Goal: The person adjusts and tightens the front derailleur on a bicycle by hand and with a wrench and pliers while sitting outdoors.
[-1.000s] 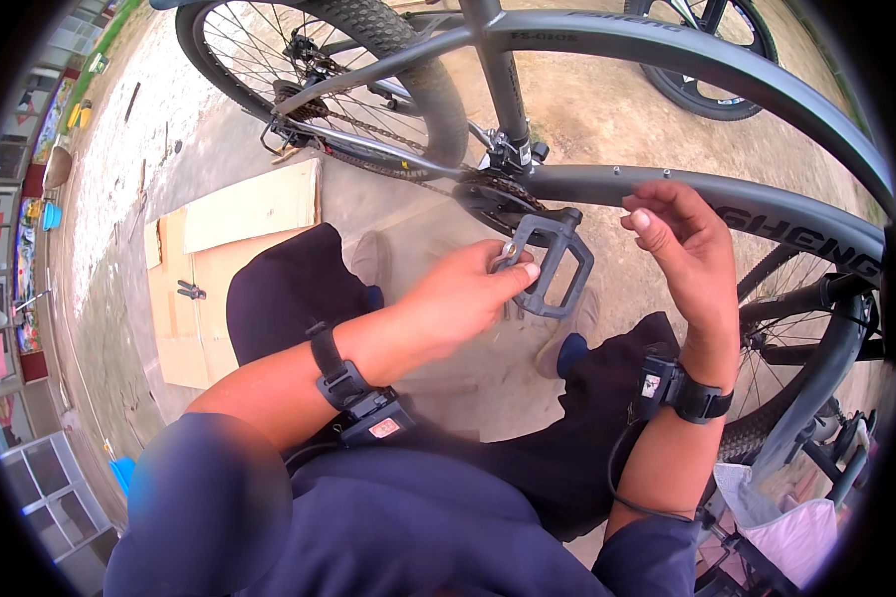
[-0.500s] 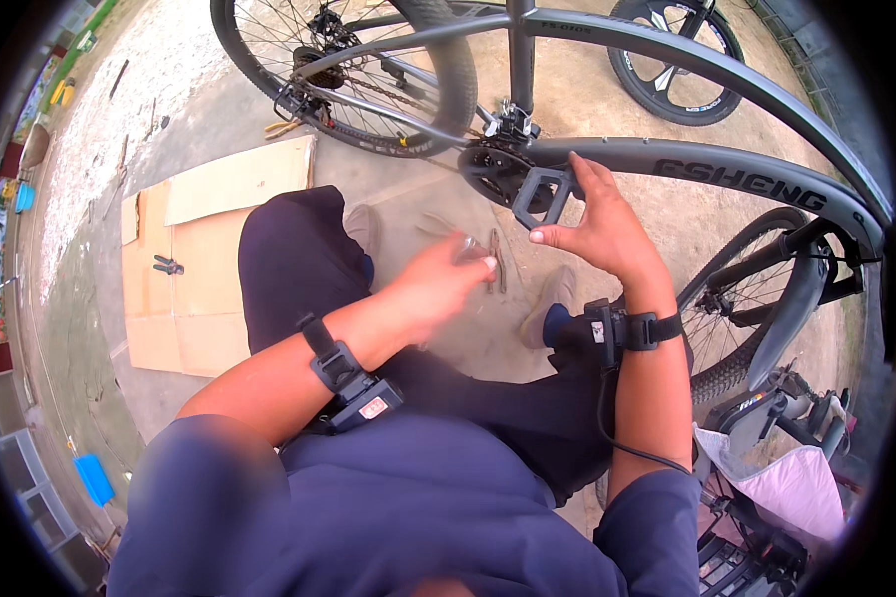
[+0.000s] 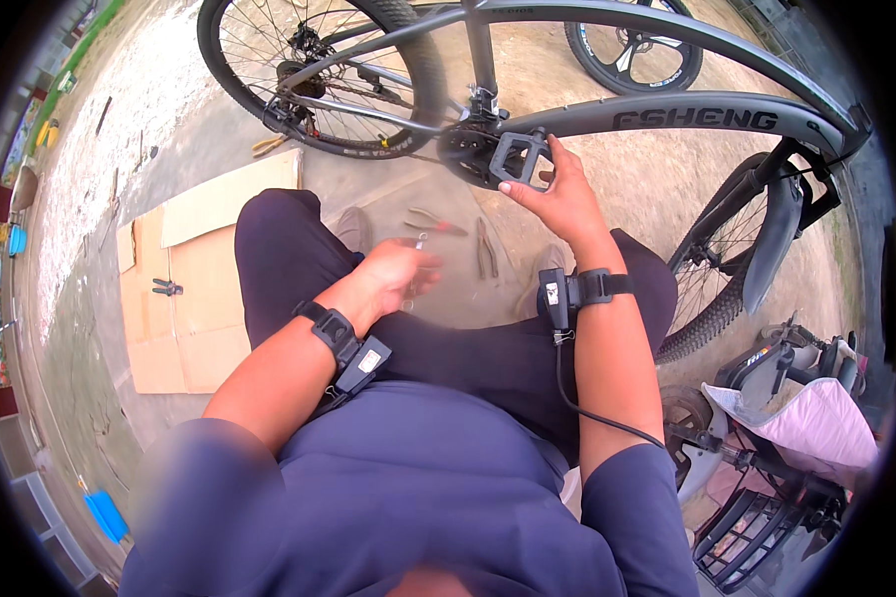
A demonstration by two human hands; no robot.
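Observation:
My right hand (image 3: 570, 204) grips a black platform pedal (image 3: 520, 159), thumb at its lower edge and fingers along its far side. Just left of the pedal is the dark chainring (image 3: 463, 152) of a grey bicycle frame (image 3: 558, 121). Closed and slightly blurred, my left hand (image 3: 393, 273) is above my lap, with silvery bits of a slim metal tool showing past its fingers; its exact kind is unclear. On the ground between my feet lie pliers with reddish handles (image 3: 438, 223) and another pair of pliers (image 3: 487, 249).
Flattened cardboard (image 3: 199, 328) lies at left with a small dark hand tool (image 3: 167, 288) on it. The rear wheel (image 3: 408, 80) is ahead, the front wheel (image 3: 712, 269) to the right. A pink cloth (image 3: 811, 428) covers part of another vehicle at lower right.
My left hand has drawn back from near the pedal, toward my lap and left. My right hand stays on the pedal. The view has shifted, so the bicycle appears higher and farther left.

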